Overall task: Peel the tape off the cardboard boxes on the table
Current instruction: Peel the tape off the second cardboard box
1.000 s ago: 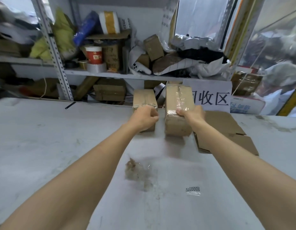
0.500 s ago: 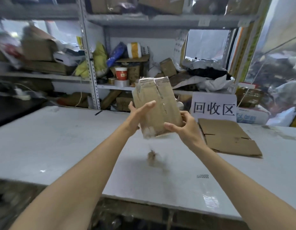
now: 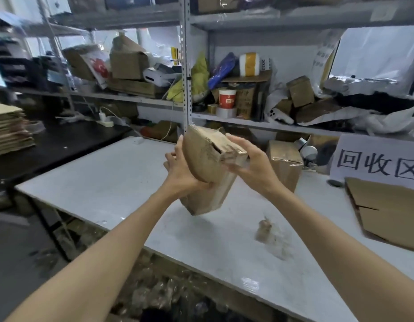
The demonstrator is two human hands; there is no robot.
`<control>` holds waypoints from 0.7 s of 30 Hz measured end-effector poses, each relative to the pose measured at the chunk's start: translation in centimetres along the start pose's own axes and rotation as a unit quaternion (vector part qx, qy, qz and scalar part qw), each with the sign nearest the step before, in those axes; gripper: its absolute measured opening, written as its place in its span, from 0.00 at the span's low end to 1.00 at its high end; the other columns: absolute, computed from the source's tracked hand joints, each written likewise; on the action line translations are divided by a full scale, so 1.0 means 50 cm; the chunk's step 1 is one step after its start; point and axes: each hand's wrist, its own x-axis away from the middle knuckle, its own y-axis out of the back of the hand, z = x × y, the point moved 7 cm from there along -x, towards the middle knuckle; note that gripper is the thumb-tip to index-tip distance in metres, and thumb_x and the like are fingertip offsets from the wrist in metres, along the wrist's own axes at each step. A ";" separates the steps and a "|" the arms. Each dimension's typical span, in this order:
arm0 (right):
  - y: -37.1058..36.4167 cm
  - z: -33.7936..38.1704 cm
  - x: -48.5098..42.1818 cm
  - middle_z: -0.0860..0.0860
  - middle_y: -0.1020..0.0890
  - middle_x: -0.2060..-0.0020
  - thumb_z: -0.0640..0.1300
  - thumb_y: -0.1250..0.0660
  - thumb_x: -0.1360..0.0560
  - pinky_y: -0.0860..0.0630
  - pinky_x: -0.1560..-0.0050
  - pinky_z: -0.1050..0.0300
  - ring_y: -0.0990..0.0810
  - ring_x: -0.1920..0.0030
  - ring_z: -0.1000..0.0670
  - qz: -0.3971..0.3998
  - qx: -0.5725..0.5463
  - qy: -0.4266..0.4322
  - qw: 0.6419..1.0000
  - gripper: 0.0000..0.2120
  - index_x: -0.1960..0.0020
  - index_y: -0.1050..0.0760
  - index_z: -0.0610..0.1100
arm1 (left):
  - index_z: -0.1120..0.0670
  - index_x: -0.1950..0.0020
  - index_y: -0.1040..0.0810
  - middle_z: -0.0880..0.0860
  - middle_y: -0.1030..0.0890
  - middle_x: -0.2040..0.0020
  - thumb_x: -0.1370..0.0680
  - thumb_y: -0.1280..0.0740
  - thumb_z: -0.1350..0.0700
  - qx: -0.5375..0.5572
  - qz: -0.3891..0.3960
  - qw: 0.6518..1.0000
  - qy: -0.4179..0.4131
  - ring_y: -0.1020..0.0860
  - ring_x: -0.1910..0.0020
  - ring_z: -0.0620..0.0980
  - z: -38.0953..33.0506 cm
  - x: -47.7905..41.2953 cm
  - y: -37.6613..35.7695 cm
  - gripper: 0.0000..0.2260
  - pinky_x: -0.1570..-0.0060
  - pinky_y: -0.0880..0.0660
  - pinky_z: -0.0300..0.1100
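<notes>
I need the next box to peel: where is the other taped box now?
In the head view, the other taped box stands on the white table, just right of the right hand gripping the held box and left of the white sign.

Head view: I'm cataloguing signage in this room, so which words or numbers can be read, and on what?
"回收区": on the white sign standing at the right.
"2022", sideways, probably: on the label beside the yellow-banded roll on the shelf.
Too small to read: print on the red cup.
Blurred: writing on the paper sheet, upper right.
Nothing readable: the held cardboard box.
</notes>
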 end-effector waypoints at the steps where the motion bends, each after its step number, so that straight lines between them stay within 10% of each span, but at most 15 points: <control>1: -0.009 -0.006 -0.005 0.50 0.21 0.40 0.39 0.24 0.31 0.26 0.37 0.52 0.24 0.39 0.52 0.010 0.008 -0.002 1.000 0.28 0.33 0.26 0.47 | 0.37 0.24 0.61 0.51 0.44 0.33 0.48 0.18 0.40 -0.019 0.009 1.000 0.002 0.44 0.32 0.57 0.009 -0.002 -0.006 0.66 0.32 0.35 0.60; 21: -0.016 -0.008 0.017 0.49 0.19 0.63 0.29 0.31 0.31 0.23 0.63 0.51 0.21 0.63 0.48 0.019 0.183 0.123 0.975 0.07 0.60 0.23 0.40 | 0.39 0.22 0.55 0.47 0.42 0.32 0.46 0.19 0.36 -0.043 0.042 0.992 -0.110 0.41 0.36 0.46 0.005 -0.043 -0.067 0.62 0.36 0.35 0.46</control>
